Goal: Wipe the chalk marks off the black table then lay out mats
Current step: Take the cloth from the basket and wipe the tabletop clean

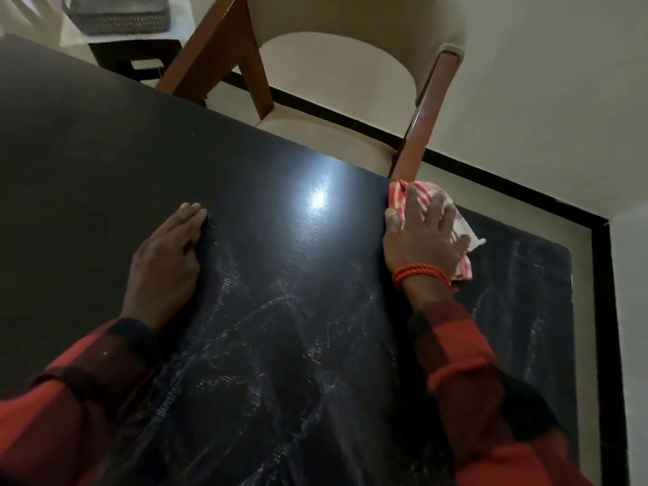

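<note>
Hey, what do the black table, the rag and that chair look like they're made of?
Black table: likely wood or laminate, semi-gloss; fine grain lines show in the glare. Rag: thin woven cloth, red-and-white striped, crumpled under the right hand. Chair: polished brown wood frame, cream matte upholstery.

Two hands show on one black table (105, 163): the left hand (164, 261) and the right hand (420, 240). There is one red-and-white striped cloth (452, 219), one red bead bracelet (417, 273) in two loops, and two red-and-black sleeves (480, 380). Beyond the table stand one wood-framed cream chair (336, 82) and one woven grey basket (115, 14).
</note>
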